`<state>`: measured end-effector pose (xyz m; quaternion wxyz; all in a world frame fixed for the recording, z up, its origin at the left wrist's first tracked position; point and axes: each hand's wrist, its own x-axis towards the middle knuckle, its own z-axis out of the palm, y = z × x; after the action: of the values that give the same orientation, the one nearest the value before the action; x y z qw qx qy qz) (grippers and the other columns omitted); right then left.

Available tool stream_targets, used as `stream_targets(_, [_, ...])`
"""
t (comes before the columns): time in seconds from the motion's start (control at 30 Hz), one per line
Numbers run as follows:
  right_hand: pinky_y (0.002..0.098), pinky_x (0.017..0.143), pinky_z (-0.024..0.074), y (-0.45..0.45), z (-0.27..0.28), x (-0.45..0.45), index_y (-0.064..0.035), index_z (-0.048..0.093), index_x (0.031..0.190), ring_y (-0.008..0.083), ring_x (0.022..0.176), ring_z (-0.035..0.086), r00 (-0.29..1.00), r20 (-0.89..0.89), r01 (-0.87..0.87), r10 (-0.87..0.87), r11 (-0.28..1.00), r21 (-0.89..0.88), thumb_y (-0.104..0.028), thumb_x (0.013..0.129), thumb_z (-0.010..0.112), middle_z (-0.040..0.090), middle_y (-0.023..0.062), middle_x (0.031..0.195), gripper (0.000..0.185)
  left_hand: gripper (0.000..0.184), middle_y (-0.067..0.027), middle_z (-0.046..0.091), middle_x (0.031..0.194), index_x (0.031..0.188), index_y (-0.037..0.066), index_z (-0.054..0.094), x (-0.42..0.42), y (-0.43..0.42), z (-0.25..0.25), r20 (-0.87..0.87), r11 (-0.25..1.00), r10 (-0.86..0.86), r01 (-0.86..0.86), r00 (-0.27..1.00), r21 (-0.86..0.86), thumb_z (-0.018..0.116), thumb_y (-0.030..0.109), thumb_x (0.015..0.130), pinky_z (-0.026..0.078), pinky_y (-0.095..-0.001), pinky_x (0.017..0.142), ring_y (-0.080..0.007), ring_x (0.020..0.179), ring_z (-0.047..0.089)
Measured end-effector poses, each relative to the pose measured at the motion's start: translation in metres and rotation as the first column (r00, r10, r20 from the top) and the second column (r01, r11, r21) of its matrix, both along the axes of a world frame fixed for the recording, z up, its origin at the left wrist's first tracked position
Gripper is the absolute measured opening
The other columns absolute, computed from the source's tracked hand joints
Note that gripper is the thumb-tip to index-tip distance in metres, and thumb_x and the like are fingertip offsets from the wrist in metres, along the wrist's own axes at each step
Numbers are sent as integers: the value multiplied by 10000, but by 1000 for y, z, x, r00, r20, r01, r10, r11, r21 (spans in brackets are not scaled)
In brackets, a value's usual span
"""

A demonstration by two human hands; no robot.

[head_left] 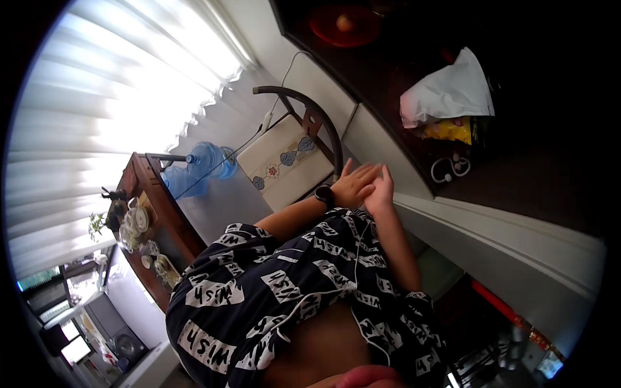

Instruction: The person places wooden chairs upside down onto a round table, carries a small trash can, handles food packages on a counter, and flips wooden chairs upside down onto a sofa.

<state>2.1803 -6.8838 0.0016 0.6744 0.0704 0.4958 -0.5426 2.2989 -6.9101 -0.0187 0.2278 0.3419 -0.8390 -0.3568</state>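
Note:
My left hand (pixel 353 186), with a dark watch (pixel 324 193) on its wrist, is pressed against my right hand (pixel 381 193) in front of my torso. The left fingers are stretched out and slightly blurred at the tips. Part of the right hand is covered by the left one, though a straight finger or thumb shows at its edge. I see no object between the two hands. Below them is my dark shirt (pixel 278 284) with white printed patches and white piping.
A dark tabletop (pixel 517 174) holds a white bag (pixel 453 94), a yellow packet (pixel 449 130), white earphones (pixel 451 168) and a red plate (pixel 349 29). Beyond my hands stands a chair with a patterned cushion (pixel 284 161). Blue water bottles (pixel 210 160) stand by a wooden cabinet (pixel 168 220).

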Motion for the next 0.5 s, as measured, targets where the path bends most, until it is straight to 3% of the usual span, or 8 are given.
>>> stream_targets(0.07, [405,1018,341,-11,37,15,-49,451,1303,303,1202,441,937,-255,-211,240,968,136,-400,935,399,384,167,1397,511,351,-90,405,1386,1201,155,554,29,-6,-69,258,991,26,-58,966,118,419,299,911,103,-688,1007,-297,1246,409])
stream_targets(0.13, [396,1013,330,-12,58,16,-36,532,1212,282,1180,462,793,-513,-402,329,915,-35,-394,888,476,469,164,1305,486,295,-64,533,1265,1086,197,631,81,-6,-111,545,954,9,-171,838,247,462,311,874,71,-747,951,-265,1243,421])
stream_targets(0.17, [392,1013,329,-17,83,14,-29,551,1190,275,1179,462,757,-572,-468,316,873,-138,-370,878,487,484,165,1285,467,265,-50,600,1167,1015,180,663,110,-3,-99,636,942,4,-216,771,257,486,281,845,97,-699,995,-231,1220,448])
stream_targets(0.2, [389,1013,329,-24,107,9,-22,571,1167,268,1178,463,728,-622,-527,288,815,-239,-346,868,497,499,167,1266,447,251,-60,627,1114,982,168,674,138,14,-107,576,896,251,-412,778,167,497,244,822,134,-614,1040,-222,1147,511])
stream_targets(0.3, [434,1012,337,-38,185,-17,25,583,1066,317,1122,499,802,-596,-563,40,382,-733,-312,809,485,512,202,1225,435,240,-89,680,891,940,123,676,226,72,-121,516,693,557,-707,650,143,503,186,785,285,-488,954,-263,908,626])
stream_targets(0.37, [484,1034,279,-42,247,-28,-112,635,1017,312,1167,424,869,-464,-490,173,159,-857,-320,818,496,496,166,1192,320,216,-94,678,896,905,115,675,274,125,-125,476,550,722,-834,502,45,511,195,788,443,-415,838,-265,869,639])
stream_targets(0.47, [472,1014,319,-26,314,-27,-89,664,850,252,1143,403,890,-250,-279,381,21,-960,-332,803,609,500,77,1046,254,233,-83,684,904,926,118,674,297,211,-114,609,170,778,-985,156,35,511,226,800,482,-370,798,-261,885,645])
stream_targets(0.5, [463,1000,286,-28,327,-39,-226,659,741,222,1130,356,807,-381,-379,451,-99,-920,-333,800,630,477,27,1051,126,229,-89,687,899,922,115,674,297,244,-122,609,29,791,-998,55,53,512,224,802,488,-357,792,-259,880,650])
